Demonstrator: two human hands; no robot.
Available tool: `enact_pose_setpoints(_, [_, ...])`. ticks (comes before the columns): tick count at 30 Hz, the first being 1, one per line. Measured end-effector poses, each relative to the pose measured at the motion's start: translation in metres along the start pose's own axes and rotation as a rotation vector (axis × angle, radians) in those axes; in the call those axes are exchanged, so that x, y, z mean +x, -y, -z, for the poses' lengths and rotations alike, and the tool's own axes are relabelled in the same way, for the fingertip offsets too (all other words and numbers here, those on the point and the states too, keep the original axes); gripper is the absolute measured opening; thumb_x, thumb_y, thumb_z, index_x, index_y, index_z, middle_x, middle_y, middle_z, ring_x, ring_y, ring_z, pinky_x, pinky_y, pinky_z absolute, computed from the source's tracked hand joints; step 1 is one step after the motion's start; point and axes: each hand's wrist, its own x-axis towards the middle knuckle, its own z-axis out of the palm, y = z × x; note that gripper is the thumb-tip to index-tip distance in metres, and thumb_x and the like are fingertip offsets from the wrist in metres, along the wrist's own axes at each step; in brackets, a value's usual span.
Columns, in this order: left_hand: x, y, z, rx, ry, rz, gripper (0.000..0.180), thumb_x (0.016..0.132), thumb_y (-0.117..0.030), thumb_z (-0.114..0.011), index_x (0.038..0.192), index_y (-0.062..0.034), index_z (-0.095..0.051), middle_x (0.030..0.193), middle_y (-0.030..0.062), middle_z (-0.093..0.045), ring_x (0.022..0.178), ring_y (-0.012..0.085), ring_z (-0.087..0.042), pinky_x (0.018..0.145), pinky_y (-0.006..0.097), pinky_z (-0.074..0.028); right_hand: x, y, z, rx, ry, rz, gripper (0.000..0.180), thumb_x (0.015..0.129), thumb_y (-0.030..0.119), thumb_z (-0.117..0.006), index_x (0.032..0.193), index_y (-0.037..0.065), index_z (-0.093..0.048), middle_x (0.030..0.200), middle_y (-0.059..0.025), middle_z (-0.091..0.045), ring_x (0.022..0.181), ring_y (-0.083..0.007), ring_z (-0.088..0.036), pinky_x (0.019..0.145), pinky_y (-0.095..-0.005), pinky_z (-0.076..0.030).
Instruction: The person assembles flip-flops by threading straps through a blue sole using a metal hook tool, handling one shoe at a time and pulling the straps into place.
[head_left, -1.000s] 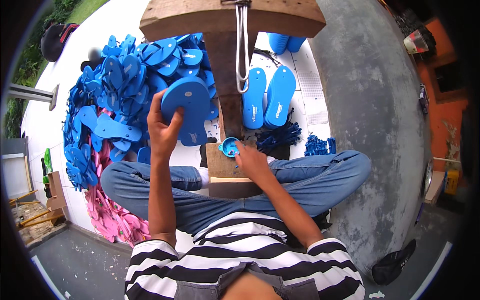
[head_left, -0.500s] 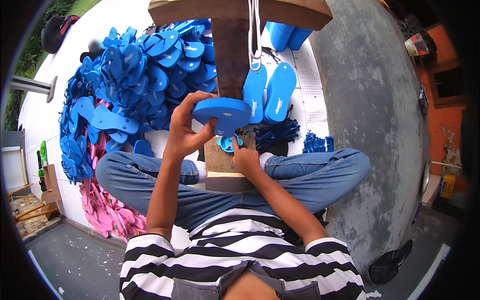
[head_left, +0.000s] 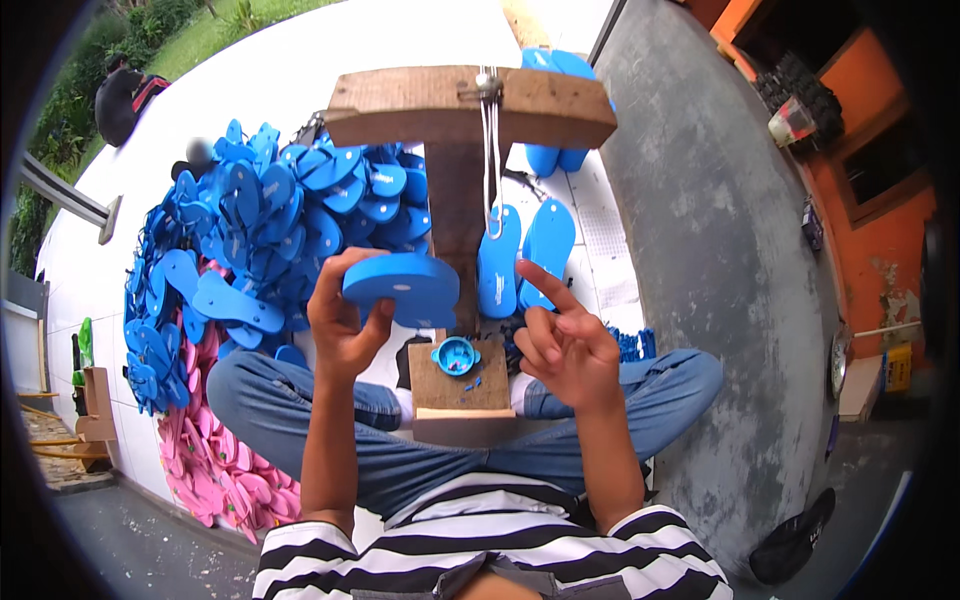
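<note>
Heap of blue soles (head_left: 250,240) at far left, pink ones (head_left: 215,470) below it. Left hand (head_left: 345,325) closed on a blue sandal sole (head_left: 402,288), thumb beneath, fingers over the near end; sole raised level before the wooden T-shaped stand (head_left: 465,110). Probably light, soft foam, bendable and not fragile; best gripped by the edge. Small blue bowl (head_left: 456,355) on the wooden block (head_left: 460,385) between the knees. Right hand (head_left: 565,345) empty, loosely spread, forefinger extended, just right of the sole, not touching.
</note>
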Motion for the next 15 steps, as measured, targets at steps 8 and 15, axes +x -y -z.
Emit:
enact_pose_setpoints(8, [0.003,0.002,-0.003,0.051,0.015,0.012,0.033,0.081,0.000,-0.068,0.112,0.0011,-0.055,0.107,0.0135,-0.065,0.096,0.0184,-0.059,0.086,0.031,-0.045,0.050,0.039,-0.055,-1.217,-0.036,0.447,0.055,0.091,0.003,-0.050,0.146,0.010,-0.044,0.070,-0.0035,-0.059,0.058,-0.0103,-0.051,0.056,-0.0244,-0.043])
enact_pose_setpoints(15, [0.004,0.000,-0.001,0.023,-0.024,0.011,0.032,0.082,-0.001,-0.068,0.112,0.0011,-0.056,0.105,0.0114,-0.064,0.094,0.0160,-0.058,0.083,0.029,-0.045,0.049,0.043,-0.067,-1.723,-0.030,0.730,0.047,0.086,0.002,-0.059,0.132,0.015,-0.060,0.069,-0.0094,-0.063,0.051,-0.0170,-0.053,0.050,-0.0317,-0.045])
